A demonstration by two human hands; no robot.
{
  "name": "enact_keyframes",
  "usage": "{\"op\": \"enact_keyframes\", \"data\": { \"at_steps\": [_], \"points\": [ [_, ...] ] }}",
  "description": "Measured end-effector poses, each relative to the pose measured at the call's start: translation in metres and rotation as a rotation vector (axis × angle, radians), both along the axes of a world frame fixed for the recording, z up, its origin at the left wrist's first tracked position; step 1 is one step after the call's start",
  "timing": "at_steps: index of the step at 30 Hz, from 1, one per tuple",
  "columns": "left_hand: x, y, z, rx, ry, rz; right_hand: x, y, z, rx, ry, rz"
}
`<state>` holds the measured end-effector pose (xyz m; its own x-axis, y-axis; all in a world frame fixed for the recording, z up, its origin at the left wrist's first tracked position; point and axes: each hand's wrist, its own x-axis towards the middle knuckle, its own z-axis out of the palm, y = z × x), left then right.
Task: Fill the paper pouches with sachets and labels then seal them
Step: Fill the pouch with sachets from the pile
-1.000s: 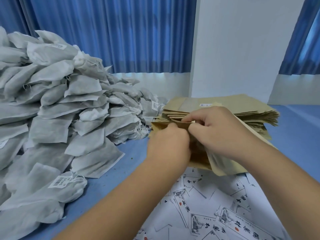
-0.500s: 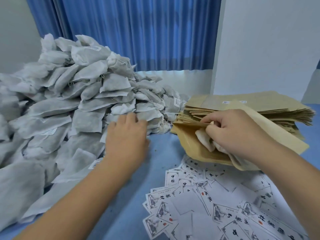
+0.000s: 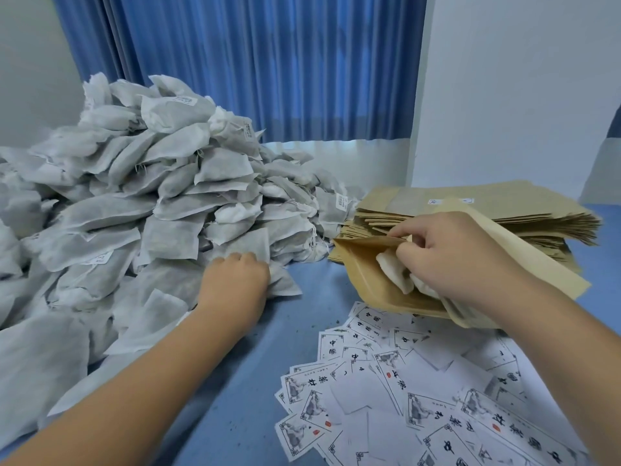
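Your left hand (image 3: 235, 280) is curled onto a grey fabric sachet (image 3: 284, 284) at the pile's edge, about 10 o'clock on the blue worktop (image 3: 255, 381). Your right hand (image 3: 450, 260) grips the open brown paper pouch (image 3: 366, 284) at 2 o'clock, with white sachets (image 3: 393, 272) inside.

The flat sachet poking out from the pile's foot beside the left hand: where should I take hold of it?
Pinch the sachet by its free right corner, coming in from the right over the blue table. It lies flat at the pile's foot with nothing on that corner; the left hand covers its other end.
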<state>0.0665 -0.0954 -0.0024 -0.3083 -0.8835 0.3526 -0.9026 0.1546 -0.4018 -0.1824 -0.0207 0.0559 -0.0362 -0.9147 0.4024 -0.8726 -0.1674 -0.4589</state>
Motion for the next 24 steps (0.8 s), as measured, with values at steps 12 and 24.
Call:
{"op": "enact_keyframes", "data": {
  "at_steps": [12,24],
  "points": [
    [-0.04,0.033,-0.002,0.507,0.38,-0.361,-0.01,-0.003,0.003,-0.037,0.037,0.011],
    [-0.038,0.024,-0.015,0.435,0.601,-0.448,-0.017,-0.004,0.003,-0.023,-0.064,0.038]
  ]
}}
